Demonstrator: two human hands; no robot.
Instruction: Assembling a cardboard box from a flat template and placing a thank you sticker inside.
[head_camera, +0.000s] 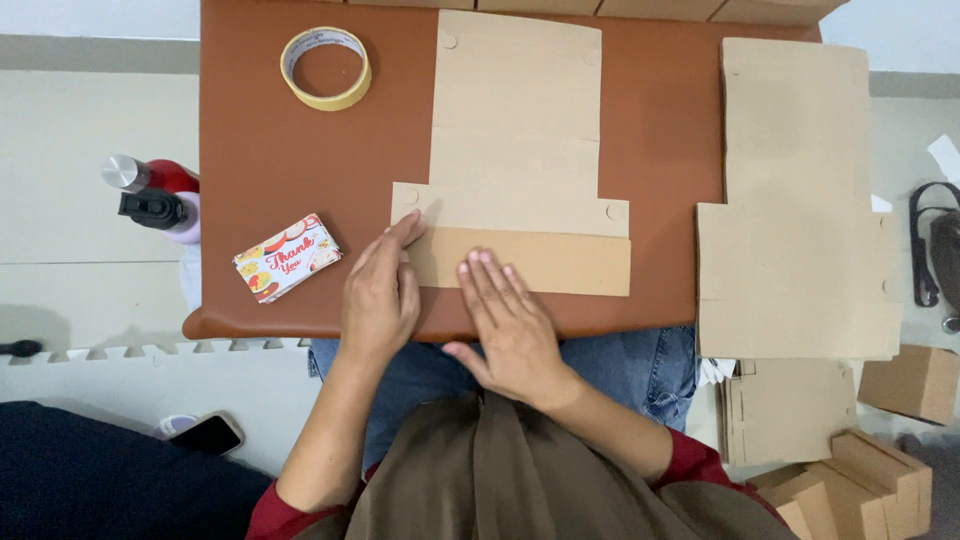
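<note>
Lap: your brown garment (500, 480) and blue jeans (640, 365) fill the bottom of the view, just below the table's near edge.
Right hand: your right hand (510, 330) lies palm down on the folded near flap of the flat cardboard blank (515, 150), fingers straight and slightly spread, thumb out to the side.
Left hand: your left hand (382, 290) rests flat at the blank's left corner, fingers pressed together, tips touching the cardboard; it pinches nothing.
Cardboard blank: it lies unfolded in the middle of the brown table (260, 160), its bottom strip turned up toward you under your right hand.
Left of the blank: a small printed card pack (287, 257) sits near your left hand; a roll of tape (326, 67) lies at the far left corner.
Right side: a stack of flat cardboard sheets (800, 200) overhangs the table's edge.
Floor: two bottles (155, 195) at left, a phone (205, 433) near your left elbow, folded boxes (860, 490) at right.
</note>
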